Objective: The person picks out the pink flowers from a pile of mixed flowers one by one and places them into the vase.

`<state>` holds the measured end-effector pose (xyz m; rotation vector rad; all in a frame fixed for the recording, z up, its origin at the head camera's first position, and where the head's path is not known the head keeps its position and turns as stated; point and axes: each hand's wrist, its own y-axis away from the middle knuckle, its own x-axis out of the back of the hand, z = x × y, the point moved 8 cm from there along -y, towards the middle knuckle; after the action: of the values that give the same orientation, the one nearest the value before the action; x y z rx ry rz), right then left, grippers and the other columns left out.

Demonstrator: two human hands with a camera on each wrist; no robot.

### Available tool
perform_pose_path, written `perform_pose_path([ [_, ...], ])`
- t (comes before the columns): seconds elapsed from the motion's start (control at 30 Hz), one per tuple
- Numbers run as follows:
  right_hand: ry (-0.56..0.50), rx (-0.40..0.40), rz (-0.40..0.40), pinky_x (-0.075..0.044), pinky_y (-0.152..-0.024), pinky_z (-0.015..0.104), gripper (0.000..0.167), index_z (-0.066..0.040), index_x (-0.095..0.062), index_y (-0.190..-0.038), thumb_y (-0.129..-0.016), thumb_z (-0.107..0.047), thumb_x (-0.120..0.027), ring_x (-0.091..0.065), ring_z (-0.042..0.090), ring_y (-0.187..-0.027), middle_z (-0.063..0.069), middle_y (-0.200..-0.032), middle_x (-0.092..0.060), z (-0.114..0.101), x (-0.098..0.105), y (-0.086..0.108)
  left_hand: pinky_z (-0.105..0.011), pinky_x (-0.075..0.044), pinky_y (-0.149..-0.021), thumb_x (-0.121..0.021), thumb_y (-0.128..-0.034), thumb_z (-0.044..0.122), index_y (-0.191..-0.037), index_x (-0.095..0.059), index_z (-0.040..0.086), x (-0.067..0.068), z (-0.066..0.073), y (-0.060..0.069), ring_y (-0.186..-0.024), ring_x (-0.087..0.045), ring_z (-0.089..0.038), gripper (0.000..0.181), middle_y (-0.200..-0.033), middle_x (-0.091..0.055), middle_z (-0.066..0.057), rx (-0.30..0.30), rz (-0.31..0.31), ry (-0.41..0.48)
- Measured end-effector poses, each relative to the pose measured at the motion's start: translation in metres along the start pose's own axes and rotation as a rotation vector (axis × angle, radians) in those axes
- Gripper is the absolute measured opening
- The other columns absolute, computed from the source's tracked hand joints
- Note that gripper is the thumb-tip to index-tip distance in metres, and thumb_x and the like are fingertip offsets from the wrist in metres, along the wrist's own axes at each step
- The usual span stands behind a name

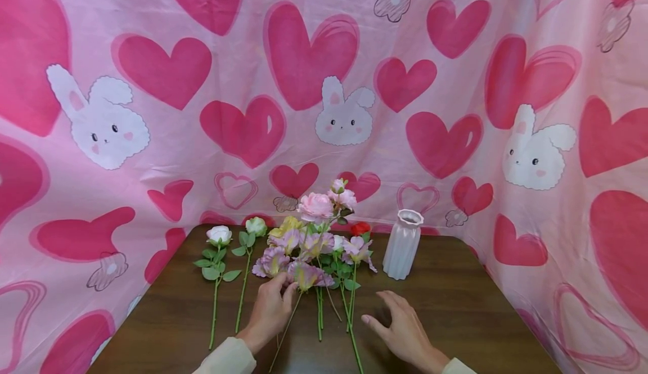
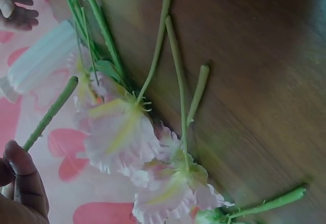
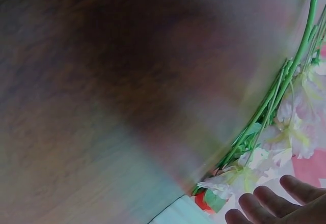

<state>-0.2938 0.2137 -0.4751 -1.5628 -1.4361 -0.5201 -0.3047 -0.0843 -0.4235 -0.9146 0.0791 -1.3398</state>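
My left hand (image 1: 270,309) is among the flower heads at the middle of the table. In the left wrist view its thumb and fingers pinch a thin green flower stem (image 2: 51,114) with a bare cut end; which bloom it carries is hidden. Ruffled lilac-and-yellow flowers (image 1: 309,275) are beside these fingers, their stems pointing towards me. Pink roses (image 1: 316,207) rise above the bunch. My right hand (image 1: 402,326) is held to the right of the stems, fingers extended and holding nothing; the right wrist view shows its spread fingers (image 3: 270,201).
A pale fluted vase (image 1: 402,244) stands upright at the back right. A white rose (image 1: 219,234) and a greenish-white rose (image 1: 256,226) lie at the left of the dark wooden table (image 1: 455,306). A red flower (image 1: 360,228) lies behind the bunch. A heart-printed cloth (image 1: 344,160) hangs around the table.
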Motion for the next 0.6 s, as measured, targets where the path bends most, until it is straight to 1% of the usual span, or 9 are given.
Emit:
perform_pose_path([
  [0.07, -0.002, 0.005, 0.007, -0.043, -0.103, 0.062, 0.073, -0.006, -0.064, -0.134, -0.087, -0.061, -0.074, -0.056, 0.038, -0.128, 0.015, -0.137, -0.061, -0.001, 0.0, 0.0, -0.024, -0.046, -0.057, -0.072, -0.0924, -0.003, -0.086, -0.063, 0.01, -0.001, 0.001, 0.0, -0.064, -0.052, -0.002, 0.017, -0.074, -0.065, -0.003, -0.003, 0.0, 0.005],
  [0.2, -0.009, 0.007, 0.018, -0.044, -0.102, 0.06, 0.071, -0.008, -0.065, -0.133, -0.087, -0.062, -0.073, -0.056, 0.036, -0.127, 0.012, -0.136, -0.063, -0.002, 0.001, 0.0, -0.023, -0.046, -0.057, -0.073, -0.0912, -0.004, -0.086, -0.063, 0.01, -0.004, 0.003, 0.0, -0.063, -0.051, -0.002, 0.018, -0.074, -0.065, -0.002, -0.01, 0.001, 0.01],
  [0.33, -0.014, -0.004, 0.007, -0.044, -0.102, 0.06, 0.071, -0.009, -0.065, -0.133, -0.088, -0.062, -0.072, -0.056, 0.035, -0.127, 0.011, -0.135, -0.063, -0.004, 0.0, -0.001, -0.023, -0.046, -0.057, -0.073, -0.0908, -0.005, -0.087, -0.064, 0.008, -0.008, 0.005, 0.001, -0.062, -0.05, -0.001, 0.016, -0.074, -0.064, -0.001, -0.013, -0.008, 0.018],
  [0.47, -0.016, -0.018, -0.011, -0.044, -0.102, 0.061, 0.069, -0.01, -0.065, -0.133, -0.088, -0.061, -0.073, -0.056, 0.035, -0.128, 0.01, -0.136, -0.063, -0.005, -0.003, -0.003, -0.024, -0.046, -0.058, -0.073, -0.0921, -0.003, -0.086, -0.063, 0.01, -0.012, 0.008, 0.001, -0.063, -0.05, -0.002, 0.017, -0.073, -0.062, 0.001, -0.007, -0.025, 0.015],
  [0.5, -0.017, -0.017, -0.01, -0.044, -0.102, 0.061, 0.069, -0.01, -0.065, -0.133, -0.088, -0.061, -0.073, -0.056, 0.035, -0.128, 0.011, -0.136, -0.063, -0.005, -0.003, -0.003, -0.024, -0.046, -0.058, -0.073, -0.092, -0.003, -0.086, -0.063, 0.01, -0.012, 0.009, 0.0, -0.063, -0.05, -0.002, 0.017, -0.072, -0.061, 0.003, -0.009, -0.027, 0.015],
  [0.6, -0.021, -0.011, -0.001, -0.044, -0.102, 0.06, 0.069, -0.009, -0.065, -0.133, -0.088, -0.061, -0.073, -0.056, 0.036, -0.127, 0.011, -0.136, -0.063, -0.007, -0.003, -0.003, -0.024, -0.047, -0.058, -0.073, -0.0916, -0.004, -0.085, -0.062, 0.01, -0.016, 0.012, 0.0, -0.064, -0.051, -0.003, 0.018, -0.073, -0.062, 0.001, -0.018, -0.03, 0.021],
])
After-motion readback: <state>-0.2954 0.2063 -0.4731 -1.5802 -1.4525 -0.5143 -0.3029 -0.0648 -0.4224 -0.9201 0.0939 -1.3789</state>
